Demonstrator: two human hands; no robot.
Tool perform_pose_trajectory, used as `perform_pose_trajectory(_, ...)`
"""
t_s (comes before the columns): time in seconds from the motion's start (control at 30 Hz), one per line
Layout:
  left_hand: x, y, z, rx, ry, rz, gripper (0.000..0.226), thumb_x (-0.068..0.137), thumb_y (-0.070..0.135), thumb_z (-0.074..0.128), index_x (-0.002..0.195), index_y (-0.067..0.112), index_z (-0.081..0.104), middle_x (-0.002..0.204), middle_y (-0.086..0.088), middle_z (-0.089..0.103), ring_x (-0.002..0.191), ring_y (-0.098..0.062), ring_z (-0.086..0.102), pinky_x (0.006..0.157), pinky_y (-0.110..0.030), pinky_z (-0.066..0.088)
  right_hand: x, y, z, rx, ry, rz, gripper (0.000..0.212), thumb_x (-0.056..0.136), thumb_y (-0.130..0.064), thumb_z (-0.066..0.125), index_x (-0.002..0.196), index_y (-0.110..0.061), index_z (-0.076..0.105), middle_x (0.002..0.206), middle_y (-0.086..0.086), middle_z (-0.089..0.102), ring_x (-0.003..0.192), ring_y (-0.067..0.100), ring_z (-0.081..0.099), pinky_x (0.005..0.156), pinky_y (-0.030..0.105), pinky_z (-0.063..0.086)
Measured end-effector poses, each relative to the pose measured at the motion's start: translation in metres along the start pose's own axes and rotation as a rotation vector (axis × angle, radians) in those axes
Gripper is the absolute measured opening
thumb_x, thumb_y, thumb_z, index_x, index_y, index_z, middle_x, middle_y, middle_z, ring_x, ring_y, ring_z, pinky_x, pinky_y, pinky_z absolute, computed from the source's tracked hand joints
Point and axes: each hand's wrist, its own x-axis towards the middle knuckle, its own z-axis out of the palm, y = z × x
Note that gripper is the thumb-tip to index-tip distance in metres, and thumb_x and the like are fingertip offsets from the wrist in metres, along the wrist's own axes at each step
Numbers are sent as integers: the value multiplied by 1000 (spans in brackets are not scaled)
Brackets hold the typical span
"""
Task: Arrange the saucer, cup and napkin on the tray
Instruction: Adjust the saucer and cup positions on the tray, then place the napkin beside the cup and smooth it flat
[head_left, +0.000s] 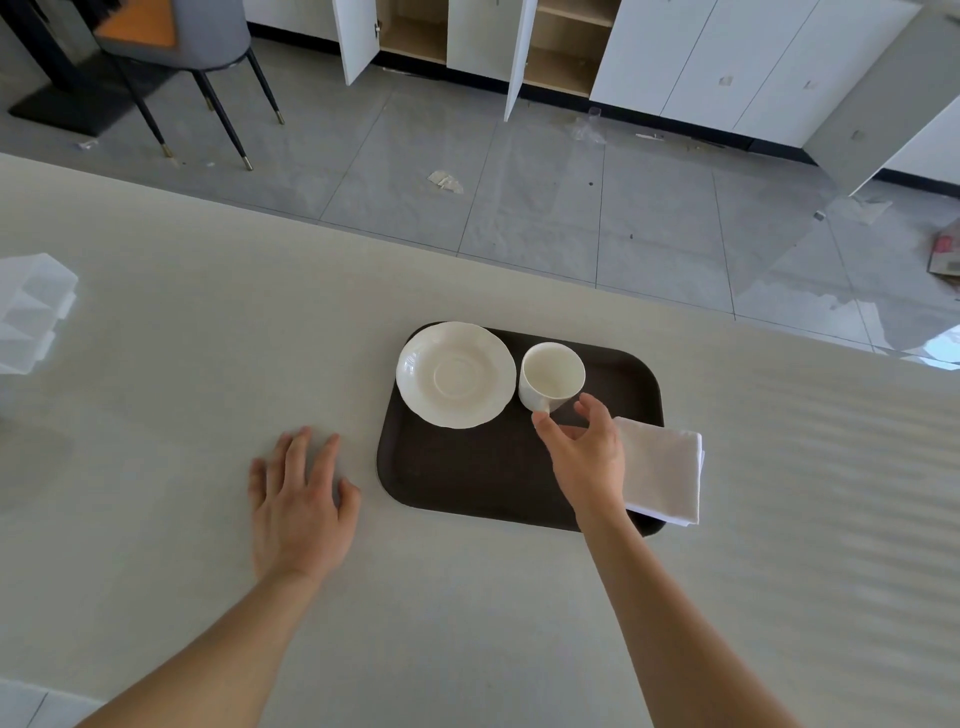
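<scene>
Right hand (584, 457) fingers spread loose at the white cup (551, 376) beside saucer (455, 374) on brown tray (467, 478), grip unclear; left hand (298, 499) flat on table (208, 338), holding nothing.

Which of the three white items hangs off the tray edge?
The folded napkin; it overhangs the tray's right rim. The cup and saucer sit inside.

The tray (467, 483) lies on the table (182, 322) before me. On its far left sits the saucer (455, 374), overhanging the rim; the cup (550, 375) stands just right of it. The napkin (662, 475) lies over the tray's right edge. My left hand (301, 506) rests left of the tray, my right hand (584, 454) just before the cup.
</scene>
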Motion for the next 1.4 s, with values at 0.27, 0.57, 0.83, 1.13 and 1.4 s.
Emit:
perform_pose_trajectory(0.27,0,0,1,1,0,4,57,85,31,37,137,13,55,148,-18,45,141,-37,36,119,-57,20,3,-5,2,3,-7,-25,57,84,-42,73,134,-23,53,109,-10,70,74,-9,62,61,13,42)
perform_pose_trajectory(0.57,0,-1,3,-4,14,10,56,85,31,37,135,13,56,146,-18,46,140,-37,37,118,-58,21,1,-6,-1,24,-35,-44,52,86,-41,72,132,-26,54,112,-11,71,79,0,67,69,22,53)
perform_pose_trajectory(0.83,-1,0,2,-9,23,7,56,85,30,38,135,14,56,146,-18,46,140,-38,37,118,-57,21,-14,16,-47,-14,67,-43,42,88,-33,73,127,-27,59,109,-15,65,85,4,67,67,25,57)
perform_pose_trajectory(1.13,0,0,2,-28,5,-4,57,84,30,39,136,15,54,148,-17,44,142,-37,34,119,-56,18,-9,60,-120,-347,296,-25,32,90,-23,68,120,-13,65,114,7,66,101,30,61,80,36,48)
perform_pose_trajectory(1.4,0,0,3,-41,11,0,57,83,31,39,135,14,55,147,-18,44,141,-38,34,119,-57,18,2,75,-121,-361,48,224,30,92,-39,57,90,-11,64,79,1,67,76,31,63,61,36,45)
